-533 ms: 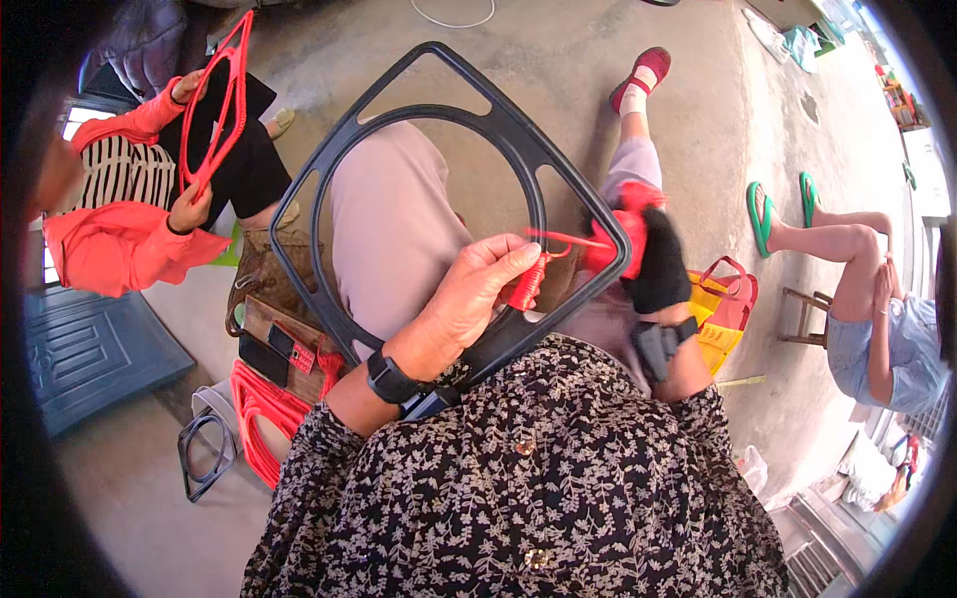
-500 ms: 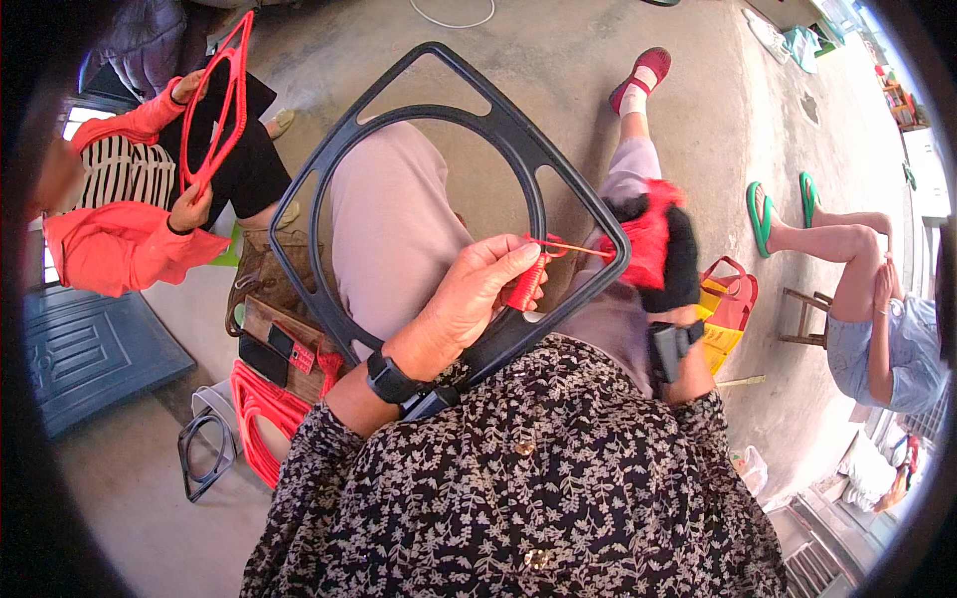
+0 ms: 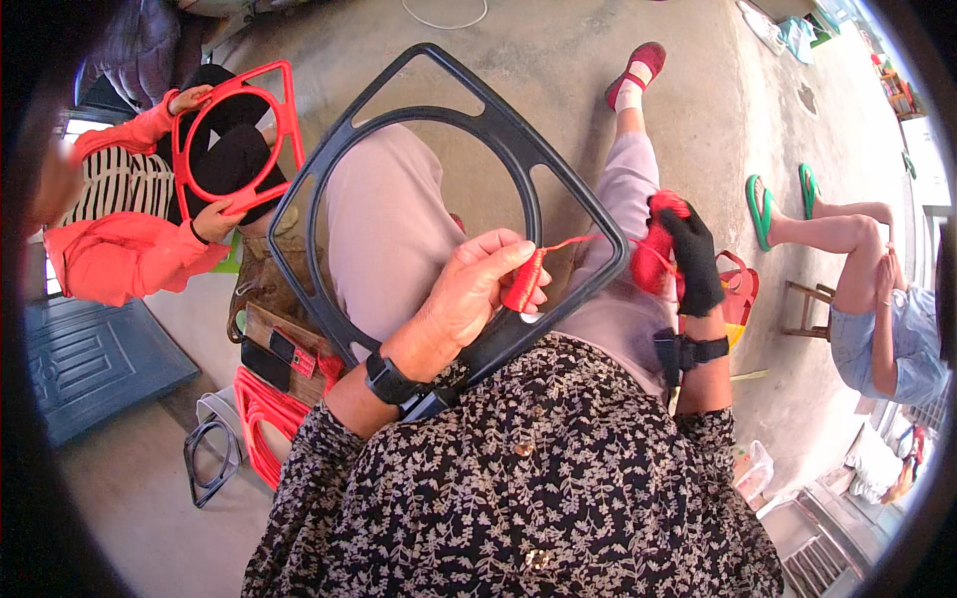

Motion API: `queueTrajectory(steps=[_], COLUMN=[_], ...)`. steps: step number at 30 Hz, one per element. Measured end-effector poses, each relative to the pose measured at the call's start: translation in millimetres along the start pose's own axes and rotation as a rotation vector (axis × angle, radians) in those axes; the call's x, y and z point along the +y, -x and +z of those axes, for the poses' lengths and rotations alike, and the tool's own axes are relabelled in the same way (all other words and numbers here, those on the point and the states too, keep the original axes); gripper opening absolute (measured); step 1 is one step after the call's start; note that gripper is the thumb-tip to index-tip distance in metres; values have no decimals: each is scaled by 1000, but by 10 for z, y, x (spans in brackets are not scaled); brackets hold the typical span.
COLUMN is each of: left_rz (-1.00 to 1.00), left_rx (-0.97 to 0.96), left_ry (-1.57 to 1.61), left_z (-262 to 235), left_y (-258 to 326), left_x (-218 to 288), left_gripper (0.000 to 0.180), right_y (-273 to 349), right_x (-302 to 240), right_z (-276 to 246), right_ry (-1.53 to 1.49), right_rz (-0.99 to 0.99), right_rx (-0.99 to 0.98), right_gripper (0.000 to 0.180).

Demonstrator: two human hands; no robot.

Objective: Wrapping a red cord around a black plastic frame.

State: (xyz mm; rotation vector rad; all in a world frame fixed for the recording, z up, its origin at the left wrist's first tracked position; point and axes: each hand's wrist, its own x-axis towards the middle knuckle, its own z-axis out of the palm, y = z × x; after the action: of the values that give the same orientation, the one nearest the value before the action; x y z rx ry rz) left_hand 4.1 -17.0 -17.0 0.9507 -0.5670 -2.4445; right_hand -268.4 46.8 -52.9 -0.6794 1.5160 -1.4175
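A large black plastic frame (image 3: 498, 130), square outside with a round opening, rests across my lap. My left hand (image 3: 469, 294) presses on its lower rim and pinches a band of red cord (image 3: 525, 281) wound around that rim. A thin red strand runs from there to the right. My right hand (image 3: 688, 254), in a black glove, is closed around a bundle of the same red cord (image 3: 653, 261) just outside the frame's right corner. A black band sits on each wrist.
To my left a person in an orange-red top holds a red frame (image 3: 231, 135). Stacked red frames (image 3: 261, 419) and a black frame (image 3: 211, 460) lie on the concrete floor. At the right a seated person in green sandals, a stool (image 3: 802, 309) and a red-and-yellow bag (image 3: 740, 294).
My right hand has moved out to the right with the cord bundle, drawing the strand longer. My left hand stays on the rim.
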Motion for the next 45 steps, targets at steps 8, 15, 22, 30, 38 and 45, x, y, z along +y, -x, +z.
queueTrajectory(steps=[8,15,22,30,38,45], left_rz=[-113,4,57,138,7,-9], left_rx=[-51,-58,-12,44,-7,-68], left_ry=[40,321,188,-34,-64,-87], left_z=[31,-186,-102,-95,-34,-44], left_y=[8,-12,27,-60,-23,31], left_x=[-32,-234,-102,-159,-48,-28], left_gripper=[16,28,10,10,22,27], right_y=[-386,42,85,1,-414,-27], right_x=[130,-144,-296,13,477,-52], right_z=[1059,1347,1306,1126,612,76], right_ry=[-193,-728,-1029,-634,-1182,-1283], right_rz=[69,561,599,264,527,215], right_rx=[-271,-661,-835,-906,-501,-297], right_gripper=[21,43,77,64,50,43])
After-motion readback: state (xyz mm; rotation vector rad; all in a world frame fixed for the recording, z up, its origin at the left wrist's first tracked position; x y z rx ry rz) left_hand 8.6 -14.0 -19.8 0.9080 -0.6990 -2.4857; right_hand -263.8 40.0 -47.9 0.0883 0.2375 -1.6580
